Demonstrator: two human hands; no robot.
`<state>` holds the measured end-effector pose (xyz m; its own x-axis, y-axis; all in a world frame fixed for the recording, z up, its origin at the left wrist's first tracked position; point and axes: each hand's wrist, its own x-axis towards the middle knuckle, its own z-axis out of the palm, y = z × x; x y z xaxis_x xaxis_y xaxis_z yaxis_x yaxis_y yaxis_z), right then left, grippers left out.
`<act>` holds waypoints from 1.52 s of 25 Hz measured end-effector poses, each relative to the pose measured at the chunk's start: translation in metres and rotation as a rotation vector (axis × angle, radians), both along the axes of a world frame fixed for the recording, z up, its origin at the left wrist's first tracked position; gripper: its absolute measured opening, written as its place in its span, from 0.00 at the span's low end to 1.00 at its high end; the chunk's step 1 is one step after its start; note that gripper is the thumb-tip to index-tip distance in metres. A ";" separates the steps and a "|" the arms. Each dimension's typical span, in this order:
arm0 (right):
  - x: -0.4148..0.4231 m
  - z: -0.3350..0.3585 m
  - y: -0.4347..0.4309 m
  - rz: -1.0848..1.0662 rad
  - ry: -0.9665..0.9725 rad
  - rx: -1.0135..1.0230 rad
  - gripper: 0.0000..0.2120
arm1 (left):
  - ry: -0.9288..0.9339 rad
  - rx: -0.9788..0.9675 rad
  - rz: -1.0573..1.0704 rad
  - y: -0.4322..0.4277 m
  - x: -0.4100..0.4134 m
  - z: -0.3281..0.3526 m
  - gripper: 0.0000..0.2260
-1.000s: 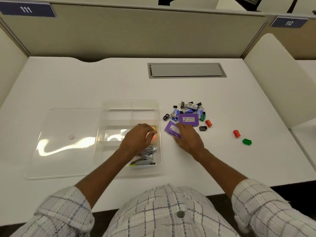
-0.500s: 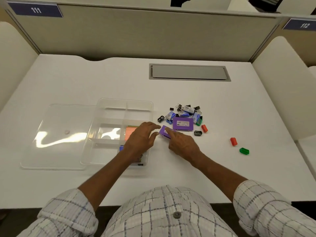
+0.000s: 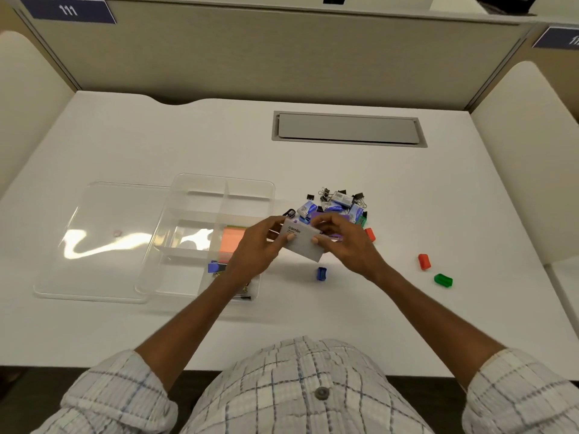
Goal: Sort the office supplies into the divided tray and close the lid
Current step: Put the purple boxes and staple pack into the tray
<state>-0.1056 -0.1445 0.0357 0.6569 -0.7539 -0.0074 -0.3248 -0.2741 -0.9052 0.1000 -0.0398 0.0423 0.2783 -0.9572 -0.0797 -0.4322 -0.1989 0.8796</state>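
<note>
Currently mid-sort: left hand (image 3: 257, 249) and right hand (image 3: 347, 242) together, both pinching a small flat grey rectangular box (image 3: 305, 245), held above the white counter (image 3: 407, 324) just right of the clear plastic divided tray (image 3: 200, 208). Next, probably: lowering it level into a free compartment. Readable: "camlin" on the box; "111" on the blue partition sign (image 3: 68, 10). Clear plastic lid (image 3: 103, 239) off, lying left of the tray.

Bright even overhead light, white glare on clear lid (image 3: 94, 242), soft shadows, wide-angle bowing at edges

White desk (image 3: 125, 151): clear tray (image 3: 272, 191), lid (image 3: 94, 208), supplies pile (image 3: 340, 202), blue piece (image 3: 321, 273).
</note>
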 end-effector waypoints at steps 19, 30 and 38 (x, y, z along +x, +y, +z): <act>-0.013 -0.009 -0.010 -0.306 0.234 -0.374 0.11 | 0.424 0.154 0.313 0.013 0.022 -0.001 0.14; 0.032 0.010 0.042 -0.207 -0.045 -0.391 0.13 | 0.794 0.135 0.271 0.006 0.023 0.007 0.16; 0.049 0.007 0.048 -0.199 -0.031 -0.117 0.19 | 0.917 0.107 0.265 0.014 0.036 0.009 0.15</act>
